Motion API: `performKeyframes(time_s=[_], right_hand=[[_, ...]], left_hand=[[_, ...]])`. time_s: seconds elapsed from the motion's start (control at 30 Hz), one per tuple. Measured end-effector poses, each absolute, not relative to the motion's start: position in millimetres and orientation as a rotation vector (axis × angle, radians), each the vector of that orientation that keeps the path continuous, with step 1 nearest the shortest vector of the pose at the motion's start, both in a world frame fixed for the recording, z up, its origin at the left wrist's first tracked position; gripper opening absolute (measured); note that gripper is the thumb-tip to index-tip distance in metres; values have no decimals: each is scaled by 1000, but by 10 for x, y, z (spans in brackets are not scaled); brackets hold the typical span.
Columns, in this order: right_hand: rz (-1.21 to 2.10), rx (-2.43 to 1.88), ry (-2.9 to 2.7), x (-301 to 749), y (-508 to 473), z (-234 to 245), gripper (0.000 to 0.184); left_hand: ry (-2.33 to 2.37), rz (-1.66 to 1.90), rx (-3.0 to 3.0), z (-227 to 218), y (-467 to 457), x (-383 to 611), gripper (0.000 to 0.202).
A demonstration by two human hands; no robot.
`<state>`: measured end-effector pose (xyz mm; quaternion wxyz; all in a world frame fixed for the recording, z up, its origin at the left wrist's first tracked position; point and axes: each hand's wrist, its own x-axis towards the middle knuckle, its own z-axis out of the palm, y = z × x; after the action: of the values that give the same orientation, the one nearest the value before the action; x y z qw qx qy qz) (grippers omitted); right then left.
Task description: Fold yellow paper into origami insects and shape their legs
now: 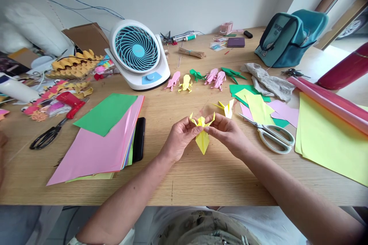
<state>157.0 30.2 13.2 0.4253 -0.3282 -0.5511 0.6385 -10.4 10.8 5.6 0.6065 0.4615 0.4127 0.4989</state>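
A folded yellow origami figure [202,139] is held just above the wooden table [201,176], its two points sticking up and its tip hanging down. My left hand [180,137] pinches its left side and my right hand [227,132] pinches its right side, fingers closed on the paper. Another small yellow folded piece [227,108] lies just behind my right hand. A row of finished pink, yellow and green origami figures [201,77] stands farther back.
A stack of coloured paper [100,141] with a black phone [139,138] lies left. White-handled scissors [273,136] and loose sheets [327,138] lie right. Black scissors [47,136], a white desk fan [138,53], a teal bag [287,36] and craft clutter are also on the table.
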Motion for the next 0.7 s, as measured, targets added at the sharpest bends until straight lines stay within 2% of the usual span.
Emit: performKeyframes(time_s=[0.7], right_hand=[[1550,-810,-1301,1603,297,120,34]], left_hand=[[967,1172,1162,159,121,-165,31]])
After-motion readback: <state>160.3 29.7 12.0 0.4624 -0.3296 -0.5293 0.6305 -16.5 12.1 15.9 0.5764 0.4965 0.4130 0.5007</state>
